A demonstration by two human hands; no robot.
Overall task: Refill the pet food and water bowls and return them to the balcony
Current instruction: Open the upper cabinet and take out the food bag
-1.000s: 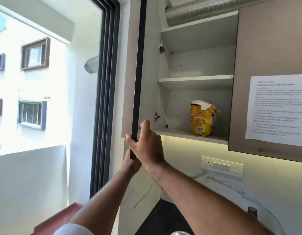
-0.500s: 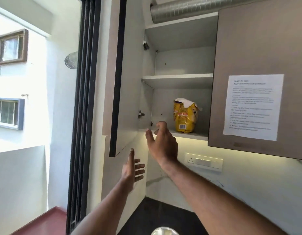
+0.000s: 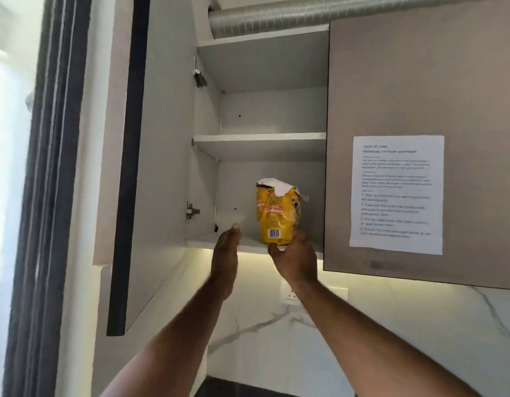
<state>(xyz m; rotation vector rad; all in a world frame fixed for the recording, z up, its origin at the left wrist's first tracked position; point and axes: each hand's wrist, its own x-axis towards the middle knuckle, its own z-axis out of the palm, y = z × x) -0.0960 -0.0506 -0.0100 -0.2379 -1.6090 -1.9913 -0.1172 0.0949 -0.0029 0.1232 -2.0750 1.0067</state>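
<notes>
A yellow pet food bag (image 3: 276, 216) with a torn white top stands upright on the lowest shelf (image 3: 248, 243) of an open wall cabinet. My right hand (image 3: 295, 259) reaches up and closes its thumb and fingers around the bag's bottom edge. My left hand (image 3: 225, 253) is raised just left of the bag. Its fingers point up at the shelf's front edge, apart from the bag and holding nothing. No bowls are in view.
The cabinet's left door (image 3: 162, 167) stands swung open towards me. The right door (image 3: 419, 81) is closed, with a printed sheet (image 3: 396, 193) taped on it. A silver duct (image 3: 305, 15) runs above. A wall socket (image 3: 289, 293) sits below the shelf, and a dark window frame (image 3: 53, 167) is at left.
Both hands let go of the cabinet door, now fully open, and rose to the lowest shelf. My right hand reached the bag's base; the view moved closer.
</notes>
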